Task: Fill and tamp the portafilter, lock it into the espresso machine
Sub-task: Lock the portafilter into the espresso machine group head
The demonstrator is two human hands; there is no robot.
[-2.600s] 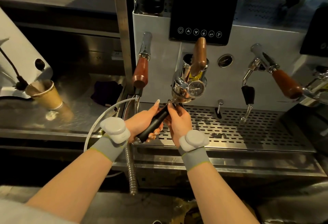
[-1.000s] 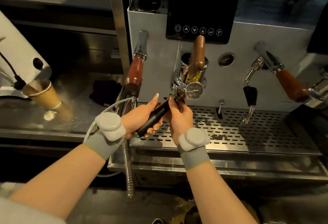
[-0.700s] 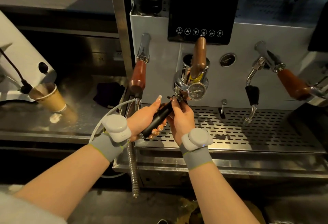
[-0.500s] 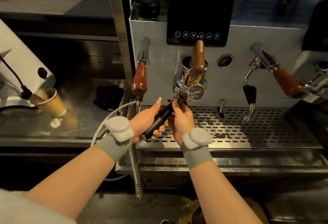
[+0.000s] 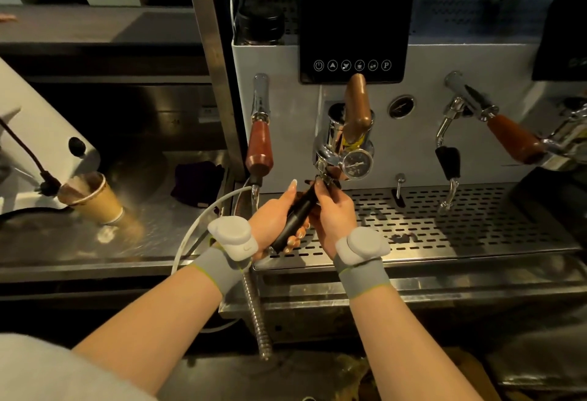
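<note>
Gripping the portafilter (image 5: 298, 214) handle with both: left hand (image 5: 275, 216) wrapped low on the black handle, right hand (image 5: 333, 213) pinching it higher, near the head. Long axis runs from lower left up-right into the group head (image 5: 336, 159), frame centre; basket end hidden under it, seating unclear. Likely a sideways swing locks it; left hand has the leverage. Drip tray (image 5: 444, 229) below bare, steam wand (image 5: 259, 149) close on the left.

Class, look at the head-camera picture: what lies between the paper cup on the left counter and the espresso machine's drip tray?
In the head view, a dark folded cloth lies on the steel counter between paper cup and drip tray; a white hose arcs there too.
</note>
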